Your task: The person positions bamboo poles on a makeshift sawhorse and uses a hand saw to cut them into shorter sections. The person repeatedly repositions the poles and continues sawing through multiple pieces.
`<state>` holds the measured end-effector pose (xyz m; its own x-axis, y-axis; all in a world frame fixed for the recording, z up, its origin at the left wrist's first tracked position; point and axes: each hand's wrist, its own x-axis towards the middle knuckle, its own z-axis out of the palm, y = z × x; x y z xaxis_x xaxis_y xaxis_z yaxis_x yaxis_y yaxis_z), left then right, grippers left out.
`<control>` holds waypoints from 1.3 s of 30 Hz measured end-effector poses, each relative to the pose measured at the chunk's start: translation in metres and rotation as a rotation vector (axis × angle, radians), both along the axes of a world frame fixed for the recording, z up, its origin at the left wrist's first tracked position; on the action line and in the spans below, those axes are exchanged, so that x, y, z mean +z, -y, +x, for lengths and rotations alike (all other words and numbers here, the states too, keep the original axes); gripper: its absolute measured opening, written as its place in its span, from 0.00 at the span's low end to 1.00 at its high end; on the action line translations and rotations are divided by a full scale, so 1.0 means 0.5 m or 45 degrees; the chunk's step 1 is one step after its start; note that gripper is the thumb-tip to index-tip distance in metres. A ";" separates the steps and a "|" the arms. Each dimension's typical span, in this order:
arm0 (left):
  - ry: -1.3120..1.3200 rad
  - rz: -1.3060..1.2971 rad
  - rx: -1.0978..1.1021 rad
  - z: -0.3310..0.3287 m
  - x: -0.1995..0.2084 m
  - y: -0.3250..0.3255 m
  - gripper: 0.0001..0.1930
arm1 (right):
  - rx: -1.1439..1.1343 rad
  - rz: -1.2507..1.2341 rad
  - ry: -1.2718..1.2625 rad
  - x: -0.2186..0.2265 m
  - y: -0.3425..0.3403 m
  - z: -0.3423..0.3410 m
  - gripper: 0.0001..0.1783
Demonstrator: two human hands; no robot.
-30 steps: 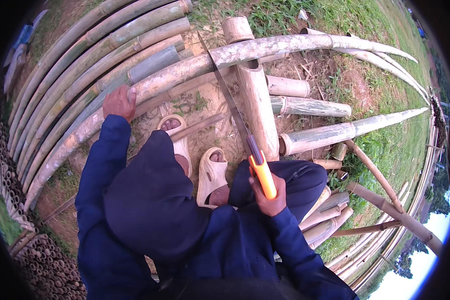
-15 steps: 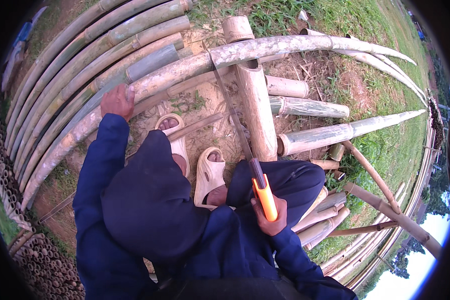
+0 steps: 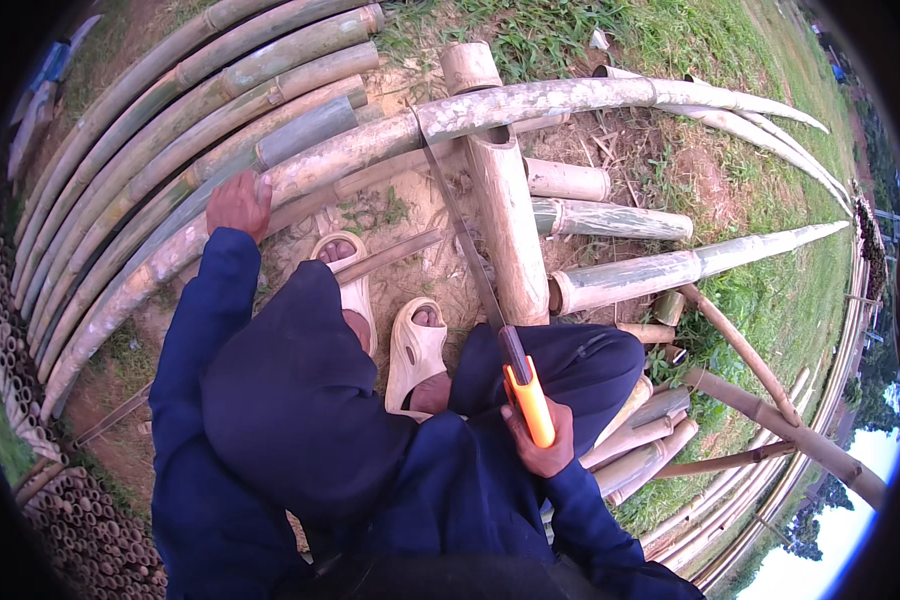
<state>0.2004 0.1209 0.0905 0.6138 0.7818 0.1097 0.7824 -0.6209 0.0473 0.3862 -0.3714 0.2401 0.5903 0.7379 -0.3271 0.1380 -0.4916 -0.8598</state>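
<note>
A long, pale, mottled bamboo pole (image 3: pixel 340 155) runs across in front of me, bent by the lens. My left hand (image 3: pixel 238 205) is closed over its left part, knuckles up. In my right hand (image 3: pixel 542 440), the fingers wrap around the orange handle of a handsaw (image 3: pixel 529 395). The long saw blade slants away to the upper left, and its far end meets the pole's near side just left of a thick bamboo log (image 3: pixel 515 230). That log lies under the pole, pointing away from me. How deep the blade sits in the pole, I cannot tell.
Several long bamboo poles (image 3: pixel 270 90) lie side by side at the left. Shorter cut pieces (image 3: pixel 610 218) are right of the log. A split bamboo strip (image 3: pixel 395 253) lies near my sandalled feet (image 3: pixel 415 350). Stacked bamboo ends (image 3: pixel 90 530) fill the lower left.
The whole view has shifted slightly. My left hand keeps its place on the pole, and the saw has barely moved against it.
</note>
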 end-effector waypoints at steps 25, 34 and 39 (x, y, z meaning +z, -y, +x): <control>-0.089 -0.059 0.027 0.006 -0.008 -0.011 0.30 | -0.113 0.272 0.083 -0.166 -0.260 0.069 0.11; -0.158 -0.052 0.071 0.017 0.021 0.006 0.27 | -0.036 -0.015 0.044 -0.018 -0.018 -0.001 0.16; -0.068 -0.004 0.028 0.013 0.003 0.004 0.27 | -0.064 0.079 0.027 -0.117 -0.248 0.081 0.12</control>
